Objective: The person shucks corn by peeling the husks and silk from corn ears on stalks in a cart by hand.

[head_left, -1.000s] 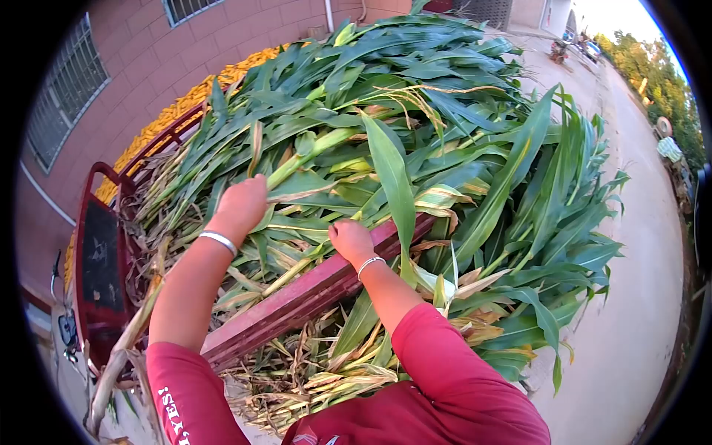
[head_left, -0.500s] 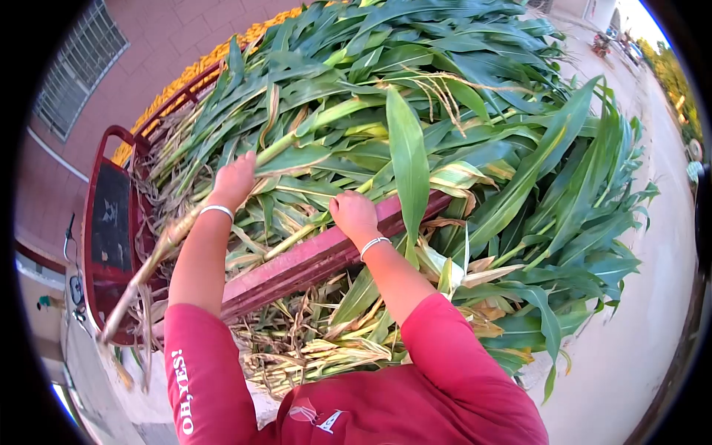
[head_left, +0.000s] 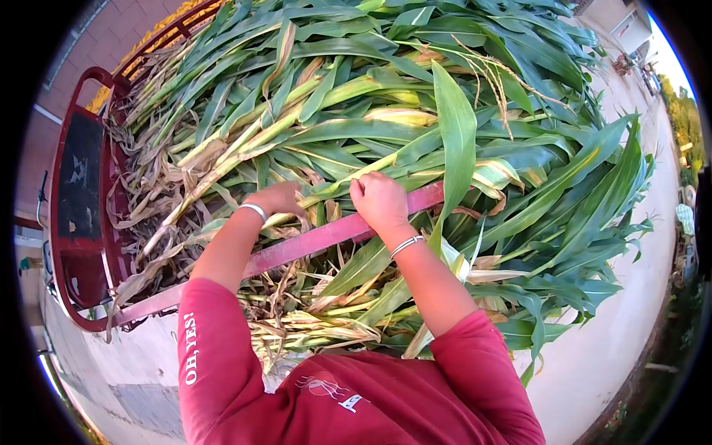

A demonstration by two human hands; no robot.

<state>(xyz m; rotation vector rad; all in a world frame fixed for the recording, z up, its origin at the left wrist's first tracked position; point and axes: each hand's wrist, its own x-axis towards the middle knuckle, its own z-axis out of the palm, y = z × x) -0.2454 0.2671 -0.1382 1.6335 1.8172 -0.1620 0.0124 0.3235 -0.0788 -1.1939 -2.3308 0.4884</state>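
Note:
A thick heap of corn stalks, with long green leaves and dry tan bases, fills a red cart. My right hand is closed just above the cart's side rail, its fingertips pinching a pale green corn stalk. Beside it, my left hand reaches over the rail among the stalks, close to that stalk's lower end. Its fingertips are blurred and partly hidden by leaves, so its grip does not show. An ear of corn in its husk lies in the heap.
The cart's red end frame with a dark panel stands at left. More dry stalks lie below the rail, near my body. Leaves hang out at right over the concrete ground. Yellow corn cobs show behind the cart.
My left hand has let go of a long stalk, which now rests on the heap, and has moved right and down toward my right hand. The view has shifted; my right hand stays near the rail.

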